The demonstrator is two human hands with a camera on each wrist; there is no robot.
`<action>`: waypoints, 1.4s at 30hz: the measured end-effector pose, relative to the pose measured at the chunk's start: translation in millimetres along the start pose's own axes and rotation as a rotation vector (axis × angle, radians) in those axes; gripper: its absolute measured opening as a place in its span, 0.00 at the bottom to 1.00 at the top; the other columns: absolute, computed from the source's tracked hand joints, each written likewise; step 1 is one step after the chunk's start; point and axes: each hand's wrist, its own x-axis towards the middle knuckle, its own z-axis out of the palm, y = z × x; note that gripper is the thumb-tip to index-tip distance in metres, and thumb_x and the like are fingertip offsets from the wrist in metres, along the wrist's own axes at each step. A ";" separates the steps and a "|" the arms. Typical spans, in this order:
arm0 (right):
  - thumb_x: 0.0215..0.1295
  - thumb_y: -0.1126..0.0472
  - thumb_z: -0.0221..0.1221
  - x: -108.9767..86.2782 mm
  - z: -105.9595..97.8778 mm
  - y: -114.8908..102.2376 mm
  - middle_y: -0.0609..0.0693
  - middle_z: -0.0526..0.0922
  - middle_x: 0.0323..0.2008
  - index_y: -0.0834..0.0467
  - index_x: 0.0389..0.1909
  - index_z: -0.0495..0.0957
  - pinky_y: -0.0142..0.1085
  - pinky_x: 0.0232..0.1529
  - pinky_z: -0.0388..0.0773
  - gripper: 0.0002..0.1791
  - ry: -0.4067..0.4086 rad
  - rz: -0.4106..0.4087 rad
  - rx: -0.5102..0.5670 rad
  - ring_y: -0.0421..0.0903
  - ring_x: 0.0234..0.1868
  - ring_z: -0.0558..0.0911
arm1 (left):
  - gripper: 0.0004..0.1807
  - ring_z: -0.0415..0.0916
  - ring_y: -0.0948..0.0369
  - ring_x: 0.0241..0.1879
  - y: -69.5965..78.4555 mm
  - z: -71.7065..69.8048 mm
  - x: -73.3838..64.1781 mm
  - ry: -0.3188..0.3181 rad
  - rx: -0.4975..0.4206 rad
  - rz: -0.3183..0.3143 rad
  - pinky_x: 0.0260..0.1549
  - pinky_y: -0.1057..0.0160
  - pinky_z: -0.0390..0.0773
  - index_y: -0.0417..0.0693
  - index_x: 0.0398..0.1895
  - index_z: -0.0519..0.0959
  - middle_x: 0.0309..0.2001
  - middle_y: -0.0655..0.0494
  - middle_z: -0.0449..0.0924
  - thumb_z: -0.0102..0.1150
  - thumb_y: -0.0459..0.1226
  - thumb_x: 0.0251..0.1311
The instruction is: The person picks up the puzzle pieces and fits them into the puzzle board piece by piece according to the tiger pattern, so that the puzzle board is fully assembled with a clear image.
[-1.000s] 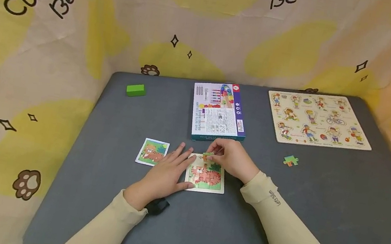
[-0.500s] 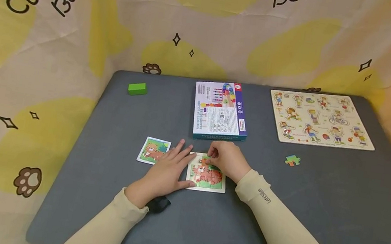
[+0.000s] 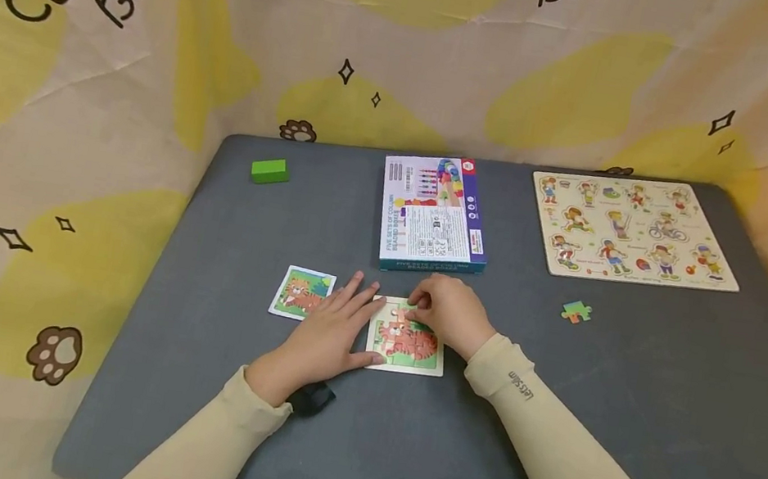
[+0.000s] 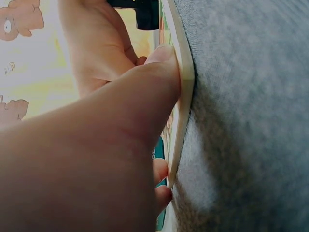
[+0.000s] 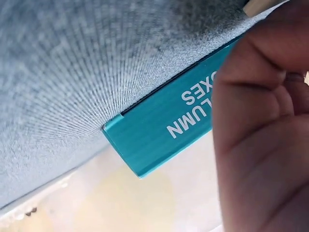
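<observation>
A small tiger jigsaw puzzle (image 3: 405,346) in a pale frame lies at the middle of the table. Across its left edge rests my left hand (image 3: 328,335), fingers spread and thumb on the lower left corner; the left wrist view shows that thumb pressing the board's edge. My right hand (image 3: 450,316) is at the puzzle's upper part, thumb and fingers pinching a puzzle piece (image 3: 400,315) at the top row. The fingers partly hide the piece and the upper right corner. Partly behind my left fingers is a tiger picture card (image 3: 301,293).
A purple and teal box (image 3: 432,218) stands just beyond the puzzle. One loose green and orange puzzle piece (image 3: 577,311) lies to the right. A wooden picture board (image 3: 634,231) is at the back right, and a green block (image 3: 270,170) at the back left.
My right hand has lowered the puzzle piece from above the frame's top edge into the puzzle's top row. My left hand has stayed on the board.
</observation>
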 end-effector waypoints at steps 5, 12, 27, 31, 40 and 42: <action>0.70 0.63 0.69 -1.5 -5.5 6.2 0.48 0.82 0.36 0.58 0.43 0.92 0.39 0.41 0.82 0.06 0.030 0.014 0.013 0.45 0.36 0.80 | 0.50 0.30 0.52 0.84 -0.2 0.6 0.9 -0.023 -0.002 -0.003 0.79 0.45 0.48 0.49 0.84 0.58 0.84 0.51 0.48 0.64 0.63 0.66; 0.70 0.61 0.69 -5.1 -7.2 8.9 0.48 0.79 0.37 0.56 0.50 0.91 0.37 0.34 0.77 0.11 0.025 -0.064 -0.041 0.43 0.32 0.77 | 0.50 0.30 0.52 0.84 0.2 -1.5 1.2 -0.032 -0.014 -0.007 0.79 0.44 0.48 0.49 0.84 0.58 0.84 0.51 0.48 0.65 0.61 0.66; 0.61 0.60 0.77 -6.6 3.5 3.4 0.48 0.82 0.40 0.58 0.45 0.90 0.42 0.48 0.80 0.13 0.045 -0.135 -0.080 0.47 0.43 0.77 | 0.50 0.33 0.51 0.84 1.2 -3.2 0.2 -0.018 -0.023 -0.009 0.78 0.44 0.49 0.48 0.83 0.59 0.84 0.50 0.50 0.68 0.60 0.65; 0.64 0.64 0.74 -5.6 0.7 4.6 0.46 0.84 0.37 0.56 0.40 0.87 0.42 0.47 0.81 0.06 0.021 -0.112 0.060 0.46 0.40 0.79 | 0.50 0.32 0.51 0.84 1.2 -4.0 0.5 -0.021 -0.022 -0.011 0.78 0.44 0.49 0.49 0.83 0.59 0.84 0.50 0.50 0.68 0.60 0.65; 0.75 0.65 0.63 -1.5 -15.7 0.6 0.49 0.83 0.41 0.57 0.47 0.87 0.40 0.44 0.83 0.06 -0.015 -0.099 0.230 0.46 0.38 0.81 | 0.50 0.32 0.52 0.84 0.4 -3.6 1.2 -0.026 -0.026 -0.013 0.78 0.44 0.48 0.49 0.83 0.59 0.84 0.50 0.49 0.67 0.60 0.66; 0.76 0.65 0.62 0.6 -17.7 -1.5 0.50 0.81 0.41 0.58 0.50 0.87 0.39 0.41 0.83 0.08 -0.053 -0.105 0.225 0.46 0.36 0.80 | 0.50 0.32 0.52 0.84 0.6 -3.6 1.3 -0.031 -0.029 -0.014 0.78 0.44 0.48 0.49 0.84 0.59 0.84 0.50 0.49 0.67 0.60 0.66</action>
